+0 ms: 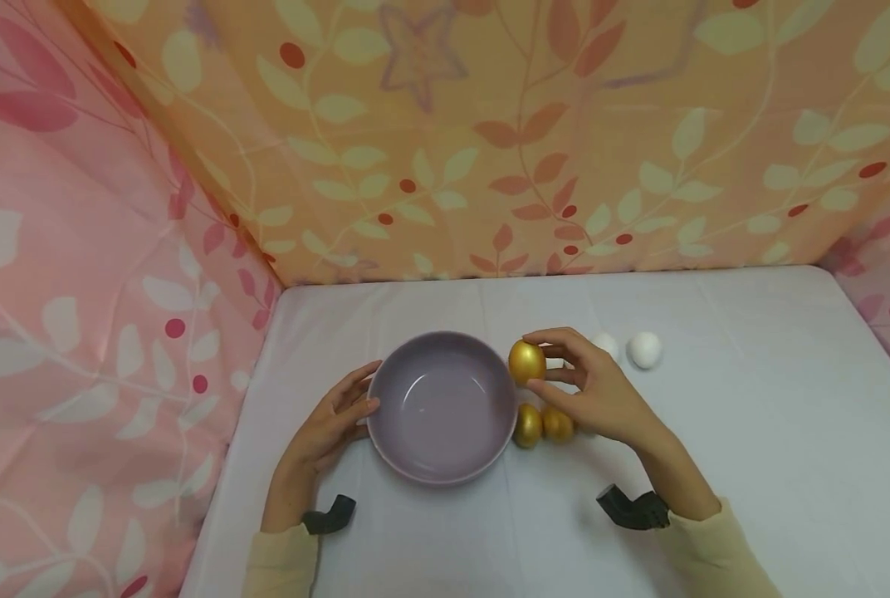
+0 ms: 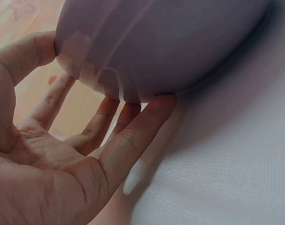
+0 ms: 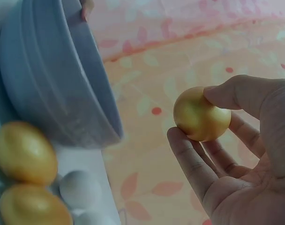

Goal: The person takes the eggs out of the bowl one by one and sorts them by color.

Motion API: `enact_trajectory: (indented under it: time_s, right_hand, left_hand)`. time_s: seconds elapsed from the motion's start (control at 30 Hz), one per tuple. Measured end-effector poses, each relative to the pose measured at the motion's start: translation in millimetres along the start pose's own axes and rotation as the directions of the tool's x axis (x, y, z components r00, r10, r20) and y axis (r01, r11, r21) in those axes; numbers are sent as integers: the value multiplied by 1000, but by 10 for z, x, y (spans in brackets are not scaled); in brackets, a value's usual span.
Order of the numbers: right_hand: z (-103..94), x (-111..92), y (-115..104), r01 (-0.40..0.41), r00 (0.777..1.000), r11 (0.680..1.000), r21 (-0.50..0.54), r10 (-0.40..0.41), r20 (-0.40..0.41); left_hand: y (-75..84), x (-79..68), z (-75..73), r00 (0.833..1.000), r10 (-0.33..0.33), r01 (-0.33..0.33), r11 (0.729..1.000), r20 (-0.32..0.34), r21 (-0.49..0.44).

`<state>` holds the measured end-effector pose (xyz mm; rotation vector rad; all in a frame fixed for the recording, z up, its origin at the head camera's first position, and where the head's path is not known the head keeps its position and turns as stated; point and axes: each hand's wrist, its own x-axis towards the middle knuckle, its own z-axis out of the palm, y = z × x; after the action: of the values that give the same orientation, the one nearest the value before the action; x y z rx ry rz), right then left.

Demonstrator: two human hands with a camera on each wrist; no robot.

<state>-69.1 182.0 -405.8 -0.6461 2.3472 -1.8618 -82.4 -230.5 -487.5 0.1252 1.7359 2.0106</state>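
Observation:
A round purple bowl [image 1: 442, 407] sits on the white-covered table. At its left side, my left hand [image 1: 333, 419] grips it, the thumb at the rim and the other fingertips against the outer wall [image 2: 170, 42]. My right hand [image 1: 598, 386] pinches a golden egg [image 1: 527, 363] between thumb and fingers, raised just beside the bowl's right rim. In the right wrist view, this egg [image 3: 201, 114] is apart from the bowl [image 3: 44, 70]. Two more golden eggs [image 1: 527, 425] lie against each other below my right hand, close to the bowl.
White eggs [image 1: 645, 350] lie beyond my right hand, one partly hidden by it. A patterned orange curtain [image 1: 445, 166] hangs along the table's back edge, and a pink one [image 1: 101, 332] at the left. Each wrist carries a black mount [image 1: 632, 507].

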Motion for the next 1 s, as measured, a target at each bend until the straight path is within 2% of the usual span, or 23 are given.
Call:
enact_trajectory:
  time_s: [0.33, 0.57, 0.83, 1.0]
  right_hand:
    - [-183, -314, 173, -66, 995, 997, -44, 63, -79]
    - [-230, -409, 272, -98, 990, 987, -124, 84, -114]
    - [-355, -477, 365, -111, 986, 989, -93, 98, -138]
    - [-457, -560, 404, -113, 977, 974, -197, 73, -198]
  left_hand:
    - [-49, -7, 34, 1000, 0, 0, 1000, -6, -6]
    - [-55, -73, -20, 1000, -2, 2, 1000, -21, 19]
    - [-45, -74, -43, 1000, 0, 1, 1000, -21, 18]
    - [-18, -20, 0, 1000, -1, 2, 1000, -17, 18]
